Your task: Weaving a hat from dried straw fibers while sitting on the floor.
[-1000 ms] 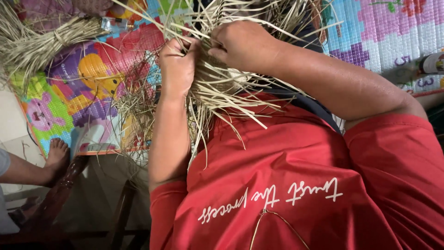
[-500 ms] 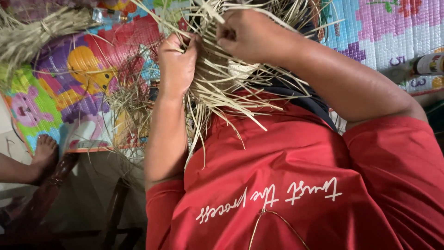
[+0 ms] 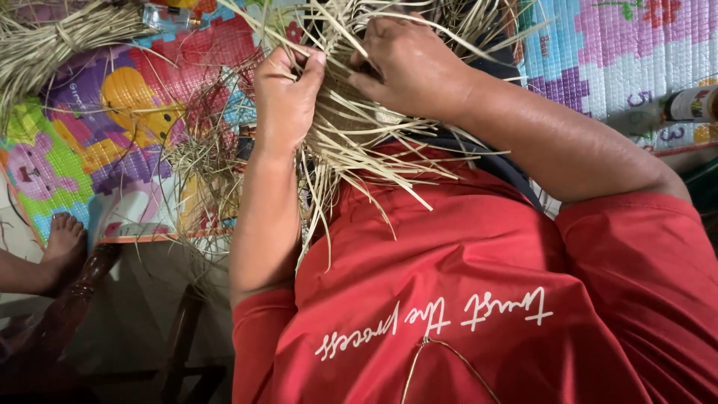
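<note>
At the top centre of the head view, just above the red shirt (image 3: pixel 479 299), I see a loose bundle of dry straw strands (image 3: pixel 351 142) held between both hands. Its long axis runs roughly from the upper edge of the frame down toward the wearer's chest, and the free ends fan downward and outward over the shirt (a few stray tips point right and left). The left hand (image 3: pixel 288 97) sits on the left flank of the bundle, fingers curled shut, pinching several strands between thumb and fingertips at its top. The right hand (image 3: pixel 411 63) lies over the upper right part of the bundle, fingers bent and pressed into the straw; I cannot tell exactly which strands it grips, since the fingertips are buried. The bundle thus lies between and beneath the two hands, touching both, with most of its length hanging below them.

Beneath the work lies a colourful foam play mat (image 3: pixel 112 142) with cartoon figures and puzzle-edged tiles. A second bunch of straw (image 3: pixel 52 45), tied, rests on the mat at the upper left, well apart from the hands. A bare foot of another person (image 3: pixel 63 243) rests at the mat's lower left edge. A bottle (image 3: pixel 692 105) lies on the mat at the right edge.
</note>
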